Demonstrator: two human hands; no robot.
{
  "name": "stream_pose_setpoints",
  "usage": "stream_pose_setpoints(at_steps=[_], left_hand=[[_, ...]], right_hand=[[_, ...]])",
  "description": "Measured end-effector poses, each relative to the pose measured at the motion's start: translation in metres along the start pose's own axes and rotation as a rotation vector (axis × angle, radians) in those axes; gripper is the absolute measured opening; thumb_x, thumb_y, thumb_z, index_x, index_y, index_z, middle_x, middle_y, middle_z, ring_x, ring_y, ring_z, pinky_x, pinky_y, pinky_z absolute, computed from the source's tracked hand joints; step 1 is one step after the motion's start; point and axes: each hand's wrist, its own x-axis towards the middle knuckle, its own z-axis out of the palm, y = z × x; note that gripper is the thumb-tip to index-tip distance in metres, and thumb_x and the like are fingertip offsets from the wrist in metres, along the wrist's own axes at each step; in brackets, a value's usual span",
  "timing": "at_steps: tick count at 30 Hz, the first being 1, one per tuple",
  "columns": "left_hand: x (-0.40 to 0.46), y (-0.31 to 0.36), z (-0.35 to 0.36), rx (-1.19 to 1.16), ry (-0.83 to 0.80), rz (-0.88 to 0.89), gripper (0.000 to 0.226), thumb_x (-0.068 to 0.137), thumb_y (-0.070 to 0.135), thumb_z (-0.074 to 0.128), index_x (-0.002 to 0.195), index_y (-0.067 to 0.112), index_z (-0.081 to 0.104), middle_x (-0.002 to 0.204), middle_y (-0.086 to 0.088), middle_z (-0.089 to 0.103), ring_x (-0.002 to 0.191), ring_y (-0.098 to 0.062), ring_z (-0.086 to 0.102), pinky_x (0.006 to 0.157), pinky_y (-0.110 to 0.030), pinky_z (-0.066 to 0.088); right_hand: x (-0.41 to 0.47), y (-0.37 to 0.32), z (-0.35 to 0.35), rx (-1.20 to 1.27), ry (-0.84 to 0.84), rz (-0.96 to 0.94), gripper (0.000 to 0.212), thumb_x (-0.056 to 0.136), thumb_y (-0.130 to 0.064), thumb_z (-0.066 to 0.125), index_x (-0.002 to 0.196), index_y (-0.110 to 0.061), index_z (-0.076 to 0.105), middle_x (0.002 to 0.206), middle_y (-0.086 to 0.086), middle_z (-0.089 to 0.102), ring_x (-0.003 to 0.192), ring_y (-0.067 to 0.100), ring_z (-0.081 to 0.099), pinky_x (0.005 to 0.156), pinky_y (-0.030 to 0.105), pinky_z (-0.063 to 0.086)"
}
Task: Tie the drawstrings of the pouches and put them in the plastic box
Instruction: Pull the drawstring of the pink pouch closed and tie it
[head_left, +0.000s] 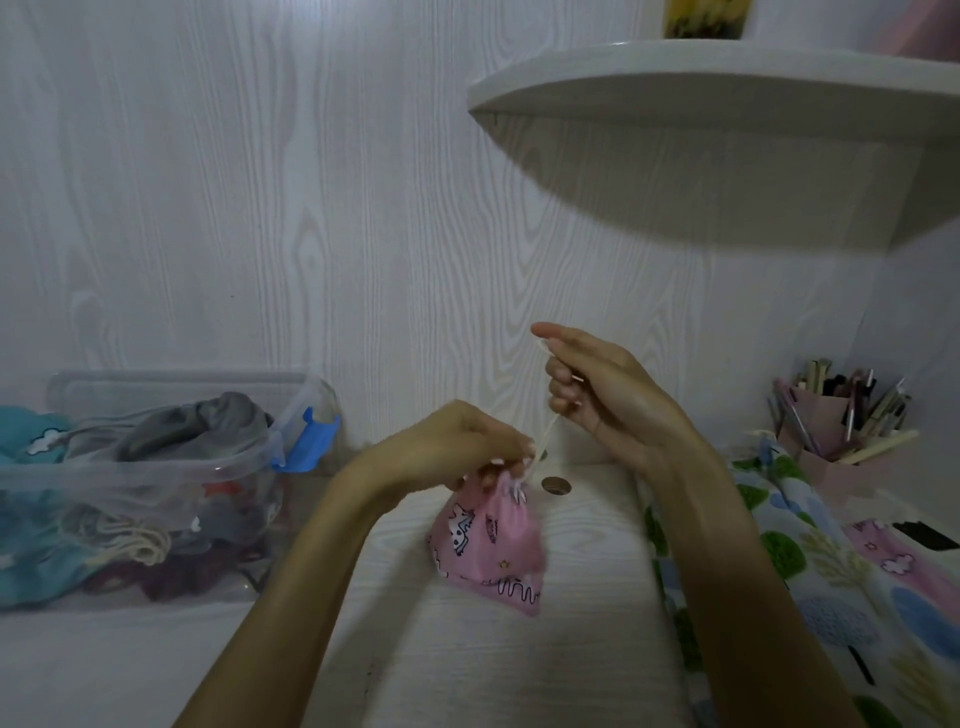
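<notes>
A pink printed pouch (491, 545) hangs just above the white desk (467, 665) at the centre. My left hand (457, 447) grips its gathered neck from the left. My right hand (597, 395) is raised above and to the right, pinching the white drawstring (545, 431), which runs taut down to the pouch's neck. The clear plastic box (145, 483) stands at the left, holding several pouches in grey, teal and dark red.
A blue clip (309, 439) sits on the box's right end. More printed pouches (831, 571) lie at the right. A pink holder of pens and sticks (841, 421) stands at the back right. A white shelf (727, 104) juts out overhead. A round cable hole (556, 486) is behind the pouch.
</notes>
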Motion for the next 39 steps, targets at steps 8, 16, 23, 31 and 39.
stream_pose_setpoints(at_steps=[8, 16, 23, 31, 39], left_hand=[[-0.001, 0.0, 0.014, 0.037, -0.245, 0.016, 0.032, 0.093, 0.038, 0.052, 0.081, 0.018, 0.074, 0.054, 0.005, 0.043, 0.049, -0.005, 0.036, 0.053, -0.017, 0.034], [0.0, -0.015, -0.008, -0.497, 0.128, -0.127, 0.023, 0.086, 0.035, 0.064, 0.078, 0.015, 0.073, 0.058, 0.006, 0.06, 0.053, -0.002, 0.055, 0.047, -0.013, 0.043], [0.0, -0.015, -0.008, -0.562, 0.118, -0.151, 0.022, 0.081, 0.034, 0.068, 0.089, 0.015, 0.077, 0.066, 0.007, 0.069, 0.054, 0.002, 0.059, 0.049, -0.011, 0.039], [0.002, -0.012, -0.006, -0.78, 0.24, -0.124, 0.016, 0.08, 0.021, 0.07, 0.094, 0.015, 0.075, 0.087, 0.003, 0.075, 0.067, 0.003, 0.066, 0.049, -0.009, 0.04], [0.001, -0.009, -0.004, -0.692, 0.255, -0.124, 0.013, 0.074, 0.013, 0.074, 0.086, 0.017, 0.076, 0.065, 0.005, 0.069, 0.057, 0.002, 0.061, 0.052, -0.013, 0.037]], right_hand=[[-0.005, 0.011, 0.023, -0.421, -0.143, 0.05, 0.031, 0.096, -0.024, 0.051, 0.126, -0.017, 0.054, 0.09, 0.002, 0.071, 0.08, 0.011, 0.065, 0.082, 0.026, 0.054], [-0.008, 0.009, 0.008, -0.797, -0.213, 0.345, 0.046, 0.098, -0.049, 0.031, 0.126, -0.019, 0.053, 0.104, 0.001, 0.065, 0.078, 0.01, 0.063, 0.075, 0.025, 0.048], [-0.011, 0.0, -0.003, -0.954, -0.121, 0.106, 0.028, 0.089, -0.044, 0.057, 0.089, -0.022, 0.074, 0.076, -0.008, 0.065, 0.068, 0.003, 0.051, 0.063, 0.017, 0.039], [-0.018, -0.017, -0.001, -0.91, -0.081, 0.001, 0.026, 0.086, -0.042, 0.061, 0.076, -0.021, 0.072, 0.044, -0.021, 0.051, 0.053, -0.006, 0.05, 0.057, 0.012, 0.035], [-0.014, -0.01, 0.001, -0.996, -0.188, 0.071, 0.02, 0.094, -0.026, 0.053, 0.108, -0.022, 0.067, 0.09, -0.006, 0.067, 0.074, 0.004, 0.06, 0.065, 0.014, 0.04]])
